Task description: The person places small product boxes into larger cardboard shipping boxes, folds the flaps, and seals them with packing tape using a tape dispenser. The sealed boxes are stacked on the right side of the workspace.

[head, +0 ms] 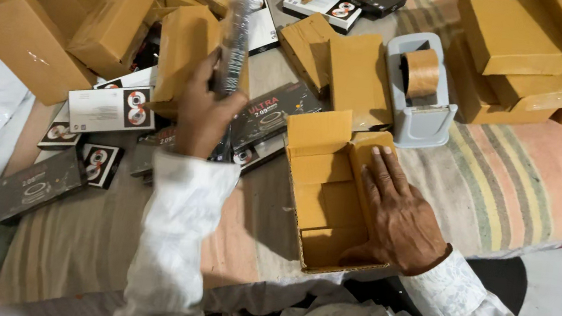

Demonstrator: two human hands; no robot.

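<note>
Five fingers of the left hand point(203, 109) clamp a slim dark packet point(235, 42), raised upright at upper centre; it looks light, stiff and slick, best gripped by its edges. Right hand point(402, 219) lies flat, fingers together, inside the open cardboard box point(324, 185) at centre. Scattered cartons and a tape dispenser point(421, 89) crowd around.

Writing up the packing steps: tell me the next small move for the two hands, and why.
Probably lower the dark packet into the open cardboard box. The left hand holds it raised beside the box, whose inside shows bare cardboard, and the right hand rests flat on the box's side, steadying it.
</note>
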